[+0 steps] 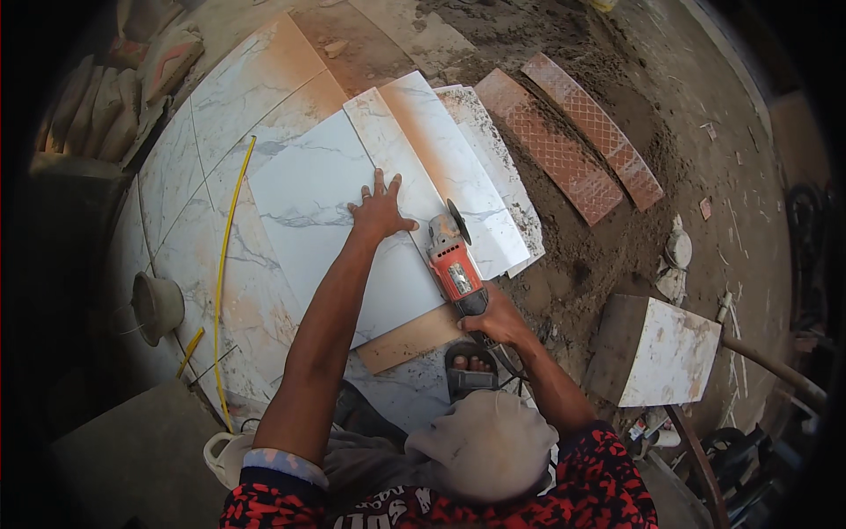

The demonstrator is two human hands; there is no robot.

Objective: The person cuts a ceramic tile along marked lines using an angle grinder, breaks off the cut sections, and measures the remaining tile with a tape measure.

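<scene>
My left hand (380,210) is spread open, pressing on a white marble-look tile (300,220) near its right edge. My right hand (495,317) grips the black rear body of a red angle grinder (456,275). Its thin dark disc stands near upright just right of my left hand, over a narrow tile strip (379,123); whether it touches the tile is unclear. More tile pieces (417,103) lie stacked to the right, and a tan board (397,346) shows under the tile's near end, beside my sandaled foot.
A yellow tape measure (231,212) stretches over left floor tiles, near a bucket (157,307). Sacks (106,110) lie upper left. Right are two reddish patterned tiles (546,141) on loose dirt (643,247), a box-like block (661,353) and a long handle (775,377).
</scene>
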